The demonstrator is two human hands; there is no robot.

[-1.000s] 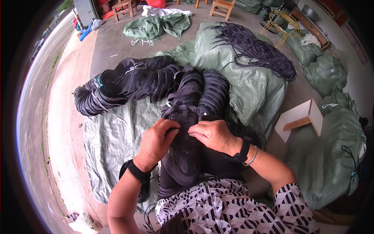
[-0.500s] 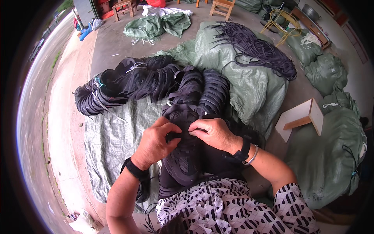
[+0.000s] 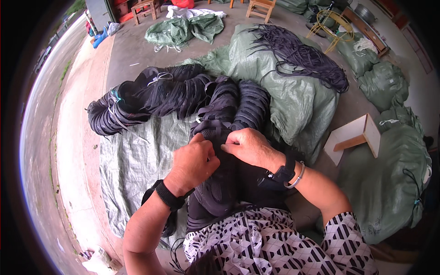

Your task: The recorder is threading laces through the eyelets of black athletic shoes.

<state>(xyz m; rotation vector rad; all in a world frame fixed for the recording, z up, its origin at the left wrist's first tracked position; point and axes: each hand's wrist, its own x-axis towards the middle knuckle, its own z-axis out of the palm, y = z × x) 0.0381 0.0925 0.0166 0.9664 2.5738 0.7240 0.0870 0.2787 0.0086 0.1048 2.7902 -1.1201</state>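
A black shoe upper (image 3: 215, 195) with mesh panels lies lengthwise across my lap, its rounded toe towards me. Both hands are over its upper part, close together. My left hand (image 3: 195, 160) is a loose fist with the knuckles up, at the upper's left side. With thumb and forefinger pressed together, my right hand (image 3: 250, 145) pinches just above the right side. Whatever either hand grips is dark against dark or hidden by fingers. Beyond them, nested rows of black shoe uppers (image 3: 252, 105) run away from my knees.
More bundled uppers (image 3: 178, 94), tied with pale cord, curve left on a green woven sheet (image 3: 142, 169). Dark laces (image 3: 302, 57) are heaped on a green sack (image 3: 298, 110). A white board stand (image 3: 353, 137) and stuffed sacks (image 3: 385, 183) line the right.
My left hand has moved up and turned so its knuckles face upward. The right hand has shifted slightly upward, still pinching. The upper stays on my lap.
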